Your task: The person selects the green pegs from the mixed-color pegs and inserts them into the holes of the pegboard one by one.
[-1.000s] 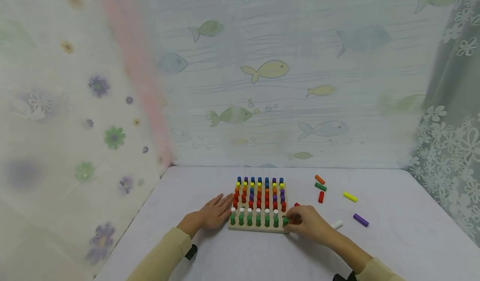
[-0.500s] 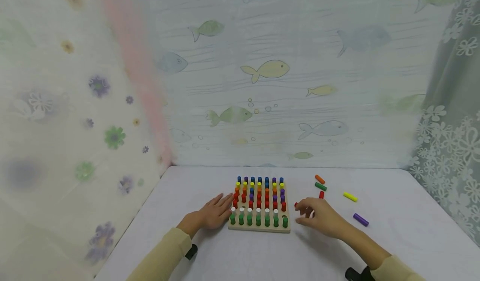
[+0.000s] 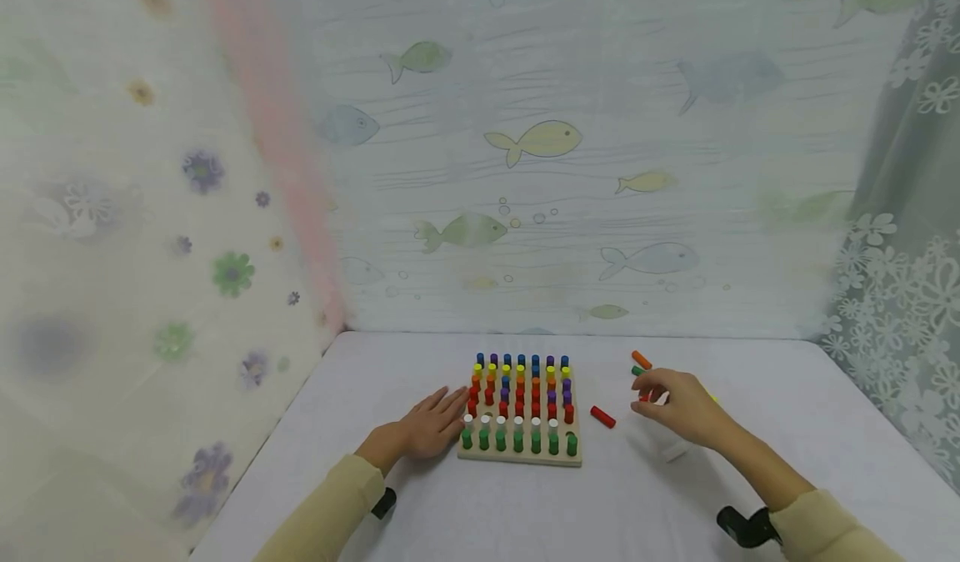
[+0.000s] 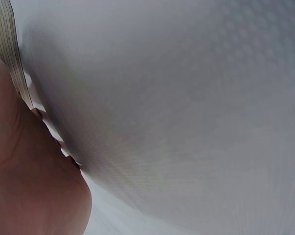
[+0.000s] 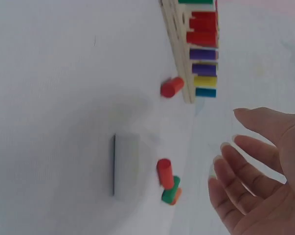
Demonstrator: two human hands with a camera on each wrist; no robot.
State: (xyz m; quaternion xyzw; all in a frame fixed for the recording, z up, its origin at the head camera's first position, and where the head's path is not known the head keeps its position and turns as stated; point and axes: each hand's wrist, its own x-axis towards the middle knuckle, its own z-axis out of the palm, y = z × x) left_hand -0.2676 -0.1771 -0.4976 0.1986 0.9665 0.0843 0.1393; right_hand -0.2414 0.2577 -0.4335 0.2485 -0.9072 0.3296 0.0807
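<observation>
A wooden pegboard (image 3: 517,460) stands on the white table, filled with rows of coloured pegs. Its front row is green (image 3: 518,442), with white pegs (image 3: 518,423) behind; a bare hole shows at the white row's right end. My left hand (image 3: 431,425) lies flat, fingertips against the board's left edge; in the left wrist view the palm (image 4: 34,181) is beside the wood. Above the table to the right, my right hand (image 3: 682,408) has loosely bent fingers and holds nothing. Below it lies a white peg (image 5: 126,165).
Loose pegs lie right of the board: one red (image 3: 602,417) near it, another red (image 5: 165,173), a green (image 5: 170,190) and an orange (image 3: 641,359) farther back. A yellow one (image 3: 714,398) is mostly hidden by my right hand. A fish-patterned curtain (image 3: 525,212) hangs behind the table.
My right hand let go of the green peg at the board's front right corner and moved right and back, over the loose pegs. That peg stands upright in its hole. My left hand stays put.
</observation>
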